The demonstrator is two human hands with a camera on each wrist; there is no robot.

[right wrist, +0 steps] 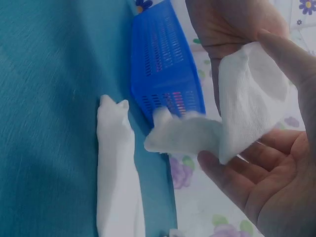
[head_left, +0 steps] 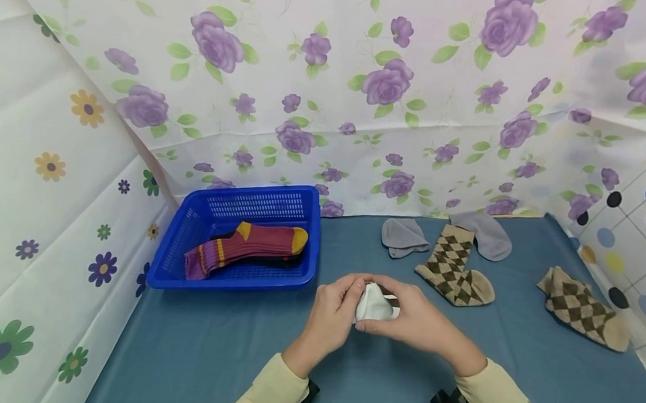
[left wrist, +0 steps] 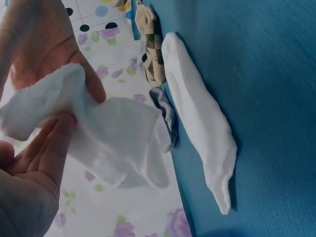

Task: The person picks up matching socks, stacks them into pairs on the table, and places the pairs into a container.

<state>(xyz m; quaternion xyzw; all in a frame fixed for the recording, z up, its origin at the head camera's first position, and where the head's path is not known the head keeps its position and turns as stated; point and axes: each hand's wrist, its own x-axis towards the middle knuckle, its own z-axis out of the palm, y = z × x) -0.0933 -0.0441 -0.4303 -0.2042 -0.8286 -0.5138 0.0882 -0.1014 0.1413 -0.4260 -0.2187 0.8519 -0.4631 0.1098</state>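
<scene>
Both hands hold a white sock [head_left: 375,303] above the table. My left hand [head_left: 333,310] grips one side of it, fingers at the back and thumb in front. My right hand [head_left: 412,313] holds the opposite side, thumb below and fingers above. In the left wrist view the sock [left wrist: 118,133] is bunched at the hands, with a loose part hanging. The right wrist view shows its opening [right wrist: 269,74] spread between thumb and fingers. A second white sock [left wrist: 197,113] lies flat on the table beneath the hands, mostly hidden by them in the head view.
At the left stands a blue basket [head_left: 233,282] holding a maroon and yellow sock [head_left: 256,242] over dark ones. To the right lie a grey sock [head_left: 402,236], another grey sock [head_left: 489,236], an argyle sock [head_left: 455,270] and a second argyle sock [head_left: 583,309]. Floral cloth walls surround the table.
</scene>
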